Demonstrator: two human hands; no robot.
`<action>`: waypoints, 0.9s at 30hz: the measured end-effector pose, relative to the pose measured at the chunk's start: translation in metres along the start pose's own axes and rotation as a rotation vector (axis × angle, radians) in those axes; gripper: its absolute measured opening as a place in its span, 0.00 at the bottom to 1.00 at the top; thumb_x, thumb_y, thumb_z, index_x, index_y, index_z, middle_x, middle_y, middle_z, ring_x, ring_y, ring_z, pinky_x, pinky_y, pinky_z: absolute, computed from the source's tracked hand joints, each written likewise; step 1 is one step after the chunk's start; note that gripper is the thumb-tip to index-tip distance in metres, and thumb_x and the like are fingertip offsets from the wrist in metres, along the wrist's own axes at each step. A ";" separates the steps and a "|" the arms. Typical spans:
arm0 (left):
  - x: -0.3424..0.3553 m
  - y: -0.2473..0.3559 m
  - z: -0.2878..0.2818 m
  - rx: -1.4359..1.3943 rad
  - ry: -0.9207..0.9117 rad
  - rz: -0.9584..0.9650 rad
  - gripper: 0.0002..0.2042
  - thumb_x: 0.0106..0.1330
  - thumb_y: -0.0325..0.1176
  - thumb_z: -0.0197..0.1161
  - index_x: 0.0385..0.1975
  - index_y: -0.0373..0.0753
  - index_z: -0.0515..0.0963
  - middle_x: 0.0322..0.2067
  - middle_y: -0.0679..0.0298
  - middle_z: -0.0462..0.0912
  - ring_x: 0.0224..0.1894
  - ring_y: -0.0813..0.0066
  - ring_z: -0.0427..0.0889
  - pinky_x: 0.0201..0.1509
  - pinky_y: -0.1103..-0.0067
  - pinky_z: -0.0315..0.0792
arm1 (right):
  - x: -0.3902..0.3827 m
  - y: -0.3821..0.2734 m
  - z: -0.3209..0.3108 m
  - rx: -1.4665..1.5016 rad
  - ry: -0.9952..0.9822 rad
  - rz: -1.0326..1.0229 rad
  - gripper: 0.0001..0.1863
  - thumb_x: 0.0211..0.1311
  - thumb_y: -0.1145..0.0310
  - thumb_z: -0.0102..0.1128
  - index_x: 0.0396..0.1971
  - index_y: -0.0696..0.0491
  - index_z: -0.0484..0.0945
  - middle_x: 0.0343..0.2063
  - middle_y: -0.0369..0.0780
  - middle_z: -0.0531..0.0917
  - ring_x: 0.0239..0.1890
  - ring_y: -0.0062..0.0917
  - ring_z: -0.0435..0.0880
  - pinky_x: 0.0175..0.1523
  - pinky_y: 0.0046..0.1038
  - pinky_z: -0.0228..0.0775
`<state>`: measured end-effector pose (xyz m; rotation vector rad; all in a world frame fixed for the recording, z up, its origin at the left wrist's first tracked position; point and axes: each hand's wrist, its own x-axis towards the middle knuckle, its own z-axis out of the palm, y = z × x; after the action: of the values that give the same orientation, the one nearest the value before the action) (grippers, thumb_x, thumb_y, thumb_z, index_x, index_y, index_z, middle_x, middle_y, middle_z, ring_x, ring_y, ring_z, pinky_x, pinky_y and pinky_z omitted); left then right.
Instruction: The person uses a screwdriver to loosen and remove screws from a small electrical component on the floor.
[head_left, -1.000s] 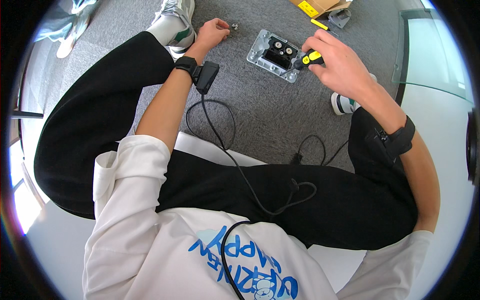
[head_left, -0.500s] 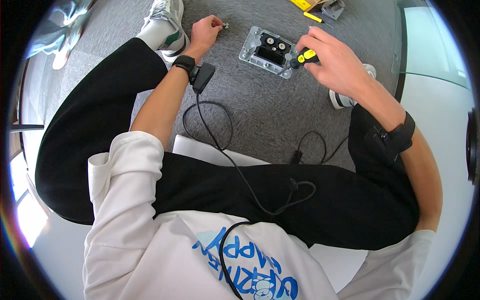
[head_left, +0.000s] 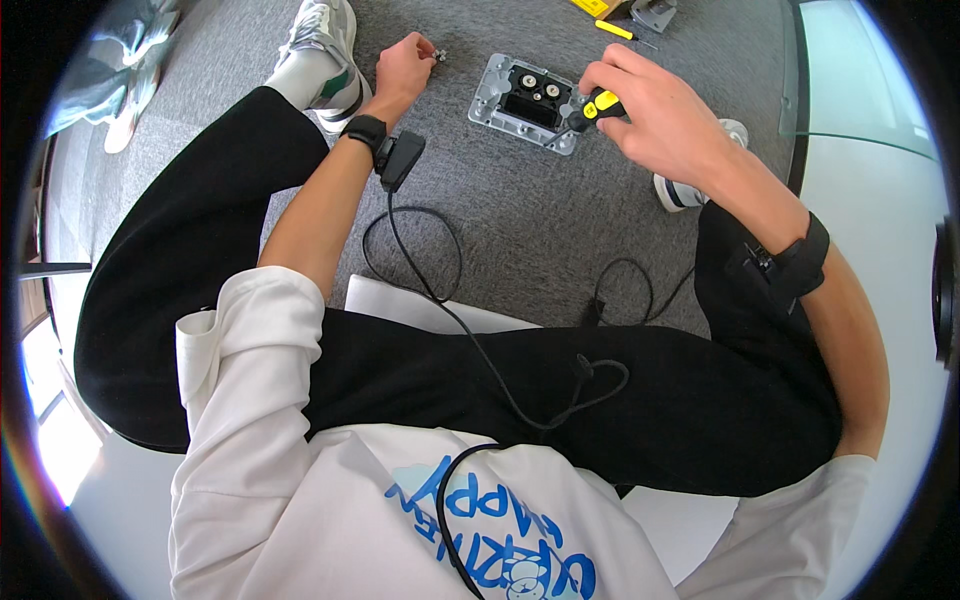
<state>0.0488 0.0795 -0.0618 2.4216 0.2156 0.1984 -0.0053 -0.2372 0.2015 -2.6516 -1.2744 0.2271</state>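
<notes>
On the grey carpet lies a rectangular grey metal housing (head_left: 485, 101) with a black insert and two round light terminals. My right hand (head_left: 661, 118) is wrapped round a black-and-yellow screwdriver (head_left: 603, 104). Its shaft slants down to the left, and the tip is at the housing's near right corner; whether it sits in a screw is too small to tell. Left of the housing, my left hand (head_left: 402, 75) is closed, fingertips pinched at a small cluster of shiny metal pieces (head_left: 439, 56), perhaps screws, down by the carpet.
Beyond the housing lie a second yellow screwdriver (head_left: 615, 30), a grey metal part (head_left: 655, 13) and a yellow box (head_left: 594, 6). Black cables (head_left: 460, 310) loop over the floor and my lap. A glass panel (head_left: 865, 90) stands at the right; my shoes (head_left: 325, 60) flank the work.
The whole view has shifted slightly, so the far things sit a little further left. Both hands keep nearly the same pose, with the screwdriver still at the housing's corner.
</notes>
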 end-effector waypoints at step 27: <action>0.004 -0.016 0.005 -0.111 -0.014 0.055 0.14 0.61 0.28 0.69 0.47 0.39 0.82 0.40 0.61 0.89 0.45 0.64 0.88 0.51 0.70 0.81 | -0.002 -0.001 0.000 -0.017 -0.006 0.009 0.16 0.56 0.78 0.62 0.46 0.56 0.78 0.43 0.43 0.77 0.47 0.40 0.82 0.54 0.40 0.76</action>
<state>0.0523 0.0890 -0.0751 2.3199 0.1283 0.2127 -0.0073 -0.2379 0.2021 -2.6730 -1.2723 0.2275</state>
